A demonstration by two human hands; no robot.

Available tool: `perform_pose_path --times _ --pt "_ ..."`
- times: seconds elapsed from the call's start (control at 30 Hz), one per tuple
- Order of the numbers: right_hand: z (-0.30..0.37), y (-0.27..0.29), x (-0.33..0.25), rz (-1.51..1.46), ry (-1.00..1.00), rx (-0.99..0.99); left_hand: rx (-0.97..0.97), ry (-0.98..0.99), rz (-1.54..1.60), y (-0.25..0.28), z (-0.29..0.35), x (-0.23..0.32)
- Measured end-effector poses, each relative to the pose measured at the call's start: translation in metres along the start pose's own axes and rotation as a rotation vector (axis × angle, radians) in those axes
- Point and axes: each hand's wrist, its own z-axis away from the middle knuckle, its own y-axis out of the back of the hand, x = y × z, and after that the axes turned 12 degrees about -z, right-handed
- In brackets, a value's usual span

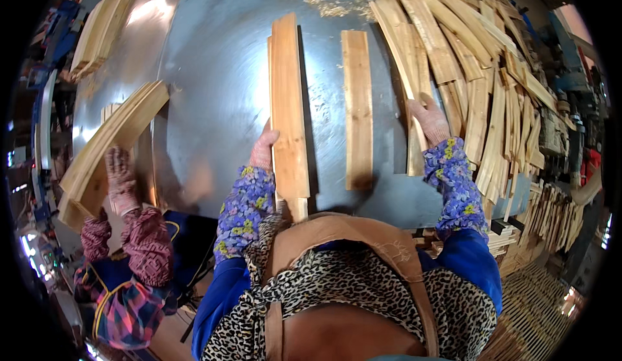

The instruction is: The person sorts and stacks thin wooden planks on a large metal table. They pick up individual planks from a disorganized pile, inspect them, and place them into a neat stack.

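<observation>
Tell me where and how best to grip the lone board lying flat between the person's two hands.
Probably mid-length, from above and the person's side, thumb on one long edge and fingers on the other: the board is narrow, lies flat lengthwise and has bare tabletop along both long edges.

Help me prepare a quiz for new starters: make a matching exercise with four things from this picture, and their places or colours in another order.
Column one
1. The person's left hand
2. The person's right hand
3. The lone board
4. The co-worker's sleeve

Column two
A. Reddish and patterned
B. On boards next to the large pile of wood
C. At the left edge of two overlapping boards
D. Flat on the metal table, touched by neither of the person's hands

Right pairs: 1-C, 2-B, 3-D, 4-A
</observation>
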Motion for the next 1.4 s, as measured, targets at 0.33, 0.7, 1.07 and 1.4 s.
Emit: perform_pose_path --times 0.33,0.7,1.07,1.4 --pt "0.103 -0.207 -0.011 0.323 0.301 -0.237 -0.033 0.132 0.371 -0.005 0.029 -0.037" --pt "0.116 -0.143 0.063 -0.333 0.024 -0.293 0.002 0.328 0.080 0.004 0.037 -0.032" --pt "0.107 -0.037 0.037 1.016 -0.024 0.322 0.242 0.231 0.010 -0.020 0.041 -0.084" --pt "0.102 0.039 0.087 -0.626 -0.022 -0.247 0.117 0.114 0.170 -0.067 0.019 -0.100"
